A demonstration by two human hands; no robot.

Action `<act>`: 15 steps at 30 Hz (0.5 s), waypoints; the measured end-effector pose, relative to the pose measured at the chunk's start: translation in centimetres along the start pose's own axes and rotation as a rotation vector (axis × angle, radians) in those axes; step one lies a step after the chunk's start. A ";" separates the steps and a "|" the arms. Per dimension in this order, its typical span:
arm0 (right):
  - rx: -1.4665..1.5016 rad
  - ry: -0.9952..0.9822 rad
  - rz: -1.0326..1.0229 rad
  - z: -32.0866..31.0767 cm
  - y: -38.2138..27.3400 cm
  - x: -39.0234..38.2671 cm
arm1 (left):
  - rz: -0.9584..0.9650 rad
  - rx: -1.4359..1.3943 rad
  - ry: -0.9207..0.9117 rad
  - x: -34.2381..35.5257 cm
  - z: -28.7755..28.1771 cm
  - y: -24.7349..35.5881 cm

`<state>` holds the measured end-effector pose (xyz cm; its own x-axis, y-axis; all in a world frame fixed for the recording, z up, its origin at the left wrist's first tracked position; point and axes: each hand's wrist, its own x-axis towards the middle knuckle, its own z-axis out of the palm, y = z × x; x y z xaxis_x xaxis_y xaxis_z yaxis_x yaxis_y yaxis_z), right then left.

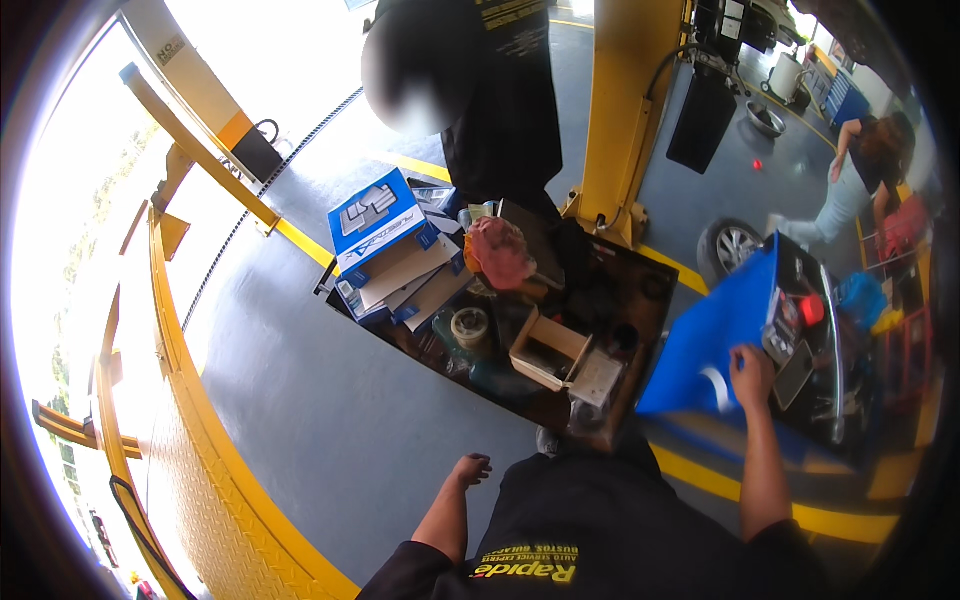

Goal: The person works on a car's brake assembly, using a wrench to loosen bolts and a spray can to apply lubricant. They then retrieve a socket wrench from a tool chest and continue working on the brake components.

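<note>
Head view: right hand is up at the near edge of a blue tool cart, fingers curled over that edge, gripping it. The cart sits to the right of the person, w/ a dark top tray holding small tools and a red item.

Left hand hangs low by the person's side over the grey floor, fingers loosely curled in, holding nothing, not touching anything.

Between the two hands, a bit further out, is a dark tabletop packed w/ clutter: a blue-and-white box on a stack of flat cartons at the left end, a pink rag behind the middle, a roll of tape near the front, and an open cardboard box just right of the tape.

Behind the tabletop stands another person in a dark shirt, next to a yellow lift post. A yellow ramp w/ tread plate curves along the left side. A car wheel shows past the cart's far corner. Far right, a third person bends over near a metal bowl on the floor.
</note>
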<state>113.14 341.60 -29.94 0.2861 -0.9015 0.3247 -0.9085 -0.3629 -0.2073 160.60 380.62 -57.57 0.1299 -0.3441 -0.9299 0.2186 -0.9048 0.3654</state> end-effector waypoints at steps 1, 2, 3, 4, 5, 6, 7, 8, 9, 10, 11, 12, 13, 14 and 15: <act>-0.005 -0.001 -0.002 0.0 0.0 0.0 | 0.002 0.003 0.000 0.1 0.0 0.0; -0.012 -0.003 -0.005 0.0 -0.1 0.0 | 0.000 0.002 0.007 -0.2 0.2 0.2; -0.018 -0.004 -0.009 0.0 -0.2 0.1 | -0.003 0.001 0.015 -0.5 0.4 0.4; -0.019 0.001 -0.014 -0.1 0.0 0.0 | -0.005 -0.001 0.022 -0.7 0.7 0.6; -0.008 0.007 -0.022 0.2 0.0 0.1 | -0.010 0.004 0.015 -0.8 0.5 0.7; 0.003 0.012 -0.031 0.3 0.0 0.2 | -0.015 0.008 0.008 -0.9 0.4 0.7; -0.002 0.006 -0.020 0.2 0.1 0.1 | -0.019 0.010 0.000 -1.0 0.6 0.8; 0.003 0.004 -0.011 0.1 0.1 0.0 | -0.020 0.029 -0.012 -1.1 0.4 0.9; 0.007 0.000 -0.003 0.1 0.1 0.0 | -0.021 0.046 -0.023 -1.2 0.5 0.9; 0.008 -0.005 -0.001 0.1 -0.1 0.0 | -0.023 0.062 -0.036 -1.2 0.5 0.9; 0.004 -0.006 0.007 0.1 -0.1 -0.1 | -0.023 0.066 -0.022 -1.6 0.7 1.4; -0.001 -0.006 0.012 0.0 -0.1 -0.1 | -0.020 0.062 -0.015 -1.7 0.7 1.5; 0.005 0.009 -0.006 0.1 -0.2 -0.1 | -0.018 0.058 -0.008 -1.8 0.7 1.5; 0.007 0.011 -0.011 0.1 -0.2 -0.1 | -0.013 0.059 -0.005 -1.9 0.5 1.7; 0.010 0.010 -0.014 0.0 -0.1 -0.1 | -0.006 0.026 -0.016 -1.2 0.0 1.1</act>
<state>113.23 341.76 -29.97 0.2952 -0.8940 0.3372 -0.9015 -0.3775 -0.2117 160.65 380.00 -56.05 0.1130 -0.3424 -0.9327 0.1938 -0.9131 0.3587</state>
